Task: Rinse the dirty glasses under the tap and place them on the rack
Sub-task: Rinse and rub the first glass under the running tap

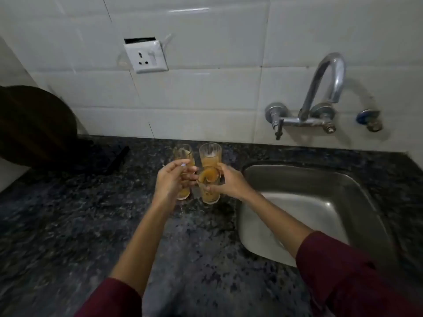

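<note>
Both hands, left hand (170, 181) and right hand (225, 183), each grip a dirty glass on the counter (68, 225); judging by this, no rinsing at the tap (320, 92) has begun.

near-left glass (183, 193): mostly hidden by left hand (170, 181) | dark round object (34, 126): cut off left

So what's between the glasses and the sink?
Only bare dark counter, crossed above by the right hand that holds a glass. The head view shows the sink.
</note>
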